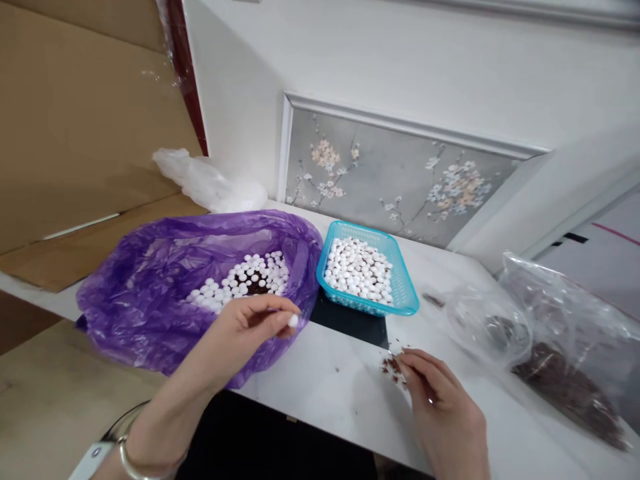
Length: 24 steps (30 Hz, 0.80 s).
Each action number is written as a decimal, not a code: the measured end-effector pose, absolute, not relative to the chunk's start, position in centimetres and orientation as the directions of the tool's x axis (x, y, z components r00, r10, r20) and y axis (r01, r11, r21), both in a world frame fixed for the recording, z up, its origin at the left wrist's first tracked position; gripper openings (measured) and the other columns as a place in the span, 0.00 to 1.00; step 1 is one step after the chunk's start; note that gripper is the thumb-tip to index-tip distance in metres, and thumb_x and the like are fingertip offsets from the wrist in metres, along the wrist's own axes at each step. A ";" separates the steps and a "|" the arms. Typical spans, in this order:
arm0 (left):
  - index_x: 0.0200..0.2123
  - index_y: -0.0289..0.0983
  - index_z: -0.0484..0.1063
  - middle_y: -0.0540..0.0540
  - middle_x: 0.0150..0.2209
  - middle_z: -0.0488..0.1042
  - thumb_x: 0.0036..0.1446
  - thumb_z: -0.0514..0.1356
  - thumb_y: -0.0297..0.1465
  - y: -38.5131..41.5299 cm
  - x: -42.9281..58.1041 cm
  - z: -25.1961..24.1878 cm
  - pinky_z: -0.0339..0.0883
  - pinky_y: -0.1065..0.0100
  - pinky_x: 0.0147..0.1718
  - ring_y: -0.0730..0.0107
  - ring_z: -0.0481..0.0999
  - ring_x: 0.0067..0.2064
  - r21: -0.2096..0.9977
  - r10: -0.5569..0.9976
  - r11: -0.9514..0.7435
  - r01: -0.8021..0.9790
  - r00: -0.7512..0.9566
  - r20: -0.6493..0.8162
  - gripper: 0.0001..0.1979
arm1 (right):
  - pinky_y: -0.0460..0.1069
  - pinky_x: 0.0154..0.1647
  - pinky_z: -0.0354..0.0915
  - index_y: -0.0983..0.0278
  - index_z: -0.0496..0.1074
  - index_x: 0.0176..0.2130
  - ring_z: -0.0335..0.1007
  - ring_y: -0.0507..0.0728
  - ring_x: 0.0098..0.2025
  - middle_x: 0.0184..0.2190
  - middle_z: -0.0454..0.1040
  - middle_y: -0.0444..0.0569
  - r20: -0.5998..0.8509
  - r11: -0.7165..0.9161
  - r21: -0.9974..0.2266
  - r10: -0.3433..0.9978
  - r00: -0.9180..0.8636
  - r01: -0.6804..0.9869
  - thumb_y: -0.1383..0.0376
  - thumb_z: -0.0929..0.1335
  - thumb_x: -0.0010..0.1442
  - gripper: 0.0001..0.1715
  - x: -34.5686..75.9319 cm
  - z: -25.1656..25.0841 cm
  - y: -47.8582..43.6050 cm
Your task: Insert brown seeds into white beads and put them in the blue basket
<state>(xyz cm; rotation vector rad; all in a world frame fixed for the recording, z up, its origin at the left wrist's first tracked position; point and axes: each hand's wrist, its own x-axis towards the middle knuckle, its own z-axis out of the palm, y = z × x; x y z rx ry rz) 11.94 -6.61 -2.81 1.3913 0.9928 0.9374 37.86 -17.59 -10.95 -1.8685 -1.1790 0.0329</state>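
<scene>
My left hand (250,327) pinches a small white bead (293,321) between thumb and fingertips, just over the near rim of a purple plastic bag (150,293) that holds many white beads (245,277). My right hand (435,393) rests on the white table (330,380), its fingers curled and pressed together over a small scatter of reddish-brown bits (393,363). A turquoise basket (405,293) full of white beads stands beyond, on a dark block.
A clear plastic bag (565,347) with dark reddish-brown material lies at the right. A crumpled white bag (210,183) sits at the back left by cardboard sheets (75,133). A wall with a flowered panel (400,180) runs behind the table.
</scene>
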 end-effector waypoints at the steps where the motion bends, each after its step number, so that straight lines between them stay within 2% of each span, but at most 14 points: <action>1: 0.31 0.38 0.79 0.48 0.28 0.76 0.52 0.65 0.35 -7.2 12.8 -3.0 0.68 0.71 0.32 0.69 0.75 0.31 0.991 0.917 0.112 -0.070 0.392 -0.076 0.06 | 0.53 0.46 0.68 0.60 0.77 0.34 0.74 0.60 0.42 0.41 0.77 0.50 0.413 -0.115 -0.711 0.730 0.544 0.693 0.56 0.66 0.58 0.13 37.8 -10.8 -17.5; 4: 0.32 0.36 0.78 0.48 0.31 0.74 0.54 0.65 0.35 -8.8 15.3 -4.0 0.69 0.75 0.34 0.76 0.73 0.31 0.868 0.803 0.406 -0.286 0.564 -0.190 0.08 | 0.51 0.42 0.69 0.60 0.76 0.33 0.74 0.59 0.41 0.40 0.77 0.50 0.411 -0.029 -0.775 0.736 0.539 0.631 0.58 0.68 0.57 0.09 37.5 -10.1 -17.3; 7: 0.33 0.36 0.78 0.49 0.33 0.73 0.51 0.68 0.31 -9.7 17.1 -4.9 0.70 0.77 0.37 0.79 0.74 0.33 0.753 0.709 0.570 -0.329 0.660 -0.248 0.06 | 0.48 0.38 0.69 0.60 0.76 0.33 0.73 0.57 0.40 0.41 0.76 0.49 0.376 0.067 -0.851 0.771 0.514 0.521 0.61 0.69 0.58 0.06 36.6 -8.8 -17.3; 9: 0.33 0.35 0.78 0.50 0.32 0.72 0.49 0.69 0.27 -9.9 17.9 -5.5 0.70 0.79 0.37 0.81 0.74 0.32 0.710 0.673 0.624 -0.326 0.686 -0.276 0.06 | 0.46 0.36 0.68 0.59 0.76 0.33 0.72 0.55 0.38 0.37 0.76 0.47 0.358 0.130 -0.886 0.802 0.479 0.446 0.63 0.69 0.58 0.04 35.8 -7.9 -17.4; 13: 0.34 0.35 0.77 0.50 0.30 0.73 0.51 0.68 0.28 -9.9 18.7 -6.4 0.70 0.79 0.32 0.81 0.73 0.28 0.676 0.648 0.661 -0.326 0.702 -0.296 0.06 | 0.44 0.31 0.66 0.59 0.75 0.31 0.69 0.52 0.31 0.27 0.74 0.43 0.234 0.142 -0.960 0.879 0.416 0.240 0.65 0.70 0.57 0.03 34.0 -6.5 -17.4; 18: 0.33 0.34 0.76 0.50 0.29 0.72 0.56 0.64 0.31 -9.7 19.1 -6.9 0.68 0.79 0.30 0.81 0.71 0.28 0.691 0.666 0.645 -0.326 0.684 -0.299 0.05 | 0.44 0.31 0.66 0.60 0.75 0.32 0.70 0.51 0.30 0.27 0.74 0.43 0.086 0.081 -0.996 0.916 0.393 0.029 0.64 0.70 0.58 0.03 32.8 -6.7 -17.5; 24: 0.30 0.33 0.74 0.52 0.26 0.67 0.61 0.58 0.32 -9.9 19.6 -7.8 0.64 0.79 0.29 0.81 0.65 0.26 0.724 0.702 0.581 -0.372 0.679 -0.214 0.10 | 0.43 0.32 0.67 0.61 0.73 0.31 0.70 0.50 0.29 0.25 0.74 0.41 0.049 0.090 -0.991 0.935 0.352 -0.101 0.65 0.70 0.58 0.03 32.1 -6.9 -17.1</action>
